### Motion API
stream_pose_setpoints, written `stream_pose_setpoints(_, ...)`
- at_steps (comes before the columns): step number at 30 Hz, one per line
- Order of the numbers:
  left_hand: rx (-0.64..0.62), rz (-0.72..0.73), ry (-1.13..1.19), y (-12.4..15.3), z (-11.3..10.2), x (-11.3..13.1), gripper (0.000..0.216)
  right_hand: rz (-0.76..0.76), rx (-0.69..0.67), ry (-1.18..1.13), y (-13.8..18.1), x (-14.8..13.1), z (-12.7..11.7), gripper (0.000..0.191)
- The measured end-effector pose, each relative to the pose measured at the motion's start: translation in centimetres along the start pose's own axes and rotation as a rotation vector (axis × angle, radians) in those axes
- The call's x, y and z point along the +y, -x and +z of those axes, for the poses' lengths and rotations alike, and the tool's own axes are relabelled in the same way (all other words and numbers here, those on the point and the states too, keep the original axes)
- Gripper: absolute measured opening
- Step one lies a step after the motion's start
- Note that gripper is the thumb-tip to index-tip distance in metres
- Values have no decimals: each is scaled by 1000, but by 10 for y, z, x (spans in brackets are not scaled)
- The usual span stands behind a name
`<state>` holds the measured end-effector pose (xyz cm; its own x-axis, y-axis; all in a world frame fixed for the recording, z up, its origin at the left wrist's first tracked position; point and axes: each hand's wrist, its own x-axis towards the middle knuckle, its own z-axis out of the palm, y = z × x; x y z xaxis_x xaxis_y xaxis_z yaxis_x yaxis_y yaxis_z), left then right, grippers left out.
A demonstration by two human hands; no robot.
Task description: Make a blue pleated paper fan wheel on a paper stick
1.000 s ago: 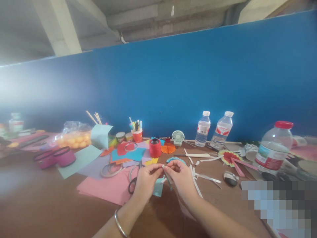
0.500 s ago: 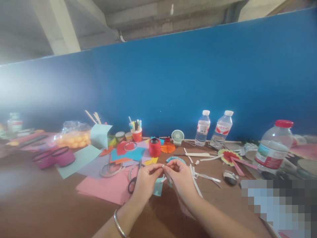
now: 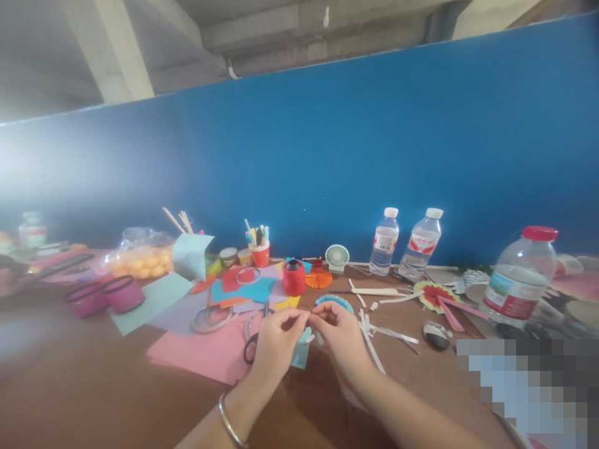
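Observation:
My left hand and my right hand meet above the table, thumbs and forefingers pinched together tip to tip. Between them is a thin pale strip, mostly hidden by the fingers and blurred. Beside my left hand lie black-handled scissors, partly covered by it, and pink paper sheets. A blue pleated paper piece is just beyond my right hand. White paper strips lie scattered to its right.
A red thread spool, a cup of pens and a small fan stand farther back. Two water bottles and a larger red-capped bottle stand to the right. Purple round containers sit at left, before a blue wall.
Both hands stay pinched together, with the fingertips shifted slightly. Less of the pale strip shows below them. The whole view has moved a little, so things sit slightly farther right.

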<state>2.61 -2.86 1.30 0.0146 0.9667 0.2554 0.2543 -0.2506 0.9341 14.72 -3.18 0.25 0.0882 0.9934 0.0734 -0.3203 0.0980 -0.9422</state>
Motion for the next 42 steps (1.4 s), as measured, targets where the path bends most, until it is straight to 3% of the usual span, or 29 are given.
stream_pose_setpoints(5, 142, 76, -175, 3, -2, 5, 19, 105, 24, -64, 4, -7, 7, 25)
stream_pose_setpoints(9, 129, 5, -91, 1, -2, 3, 19, 151, 91, -57, 5, -8, 10, 26)
stream_pose_setpoints(14, 101, -121, 98, -4, 0, -4, 17, 186, 59, -106, 3, -2, 8, 26)
stream_pose_setpoints(20, 81, -139, 241, -6, 0, -7, 18, 167, 58, -77, 3, 1, 6, 26)
stream_pose_setpoints(42, 70, -165, 215, -4, 0, -5, 17, 141, 57, 31, 0, 3, 2, 21)
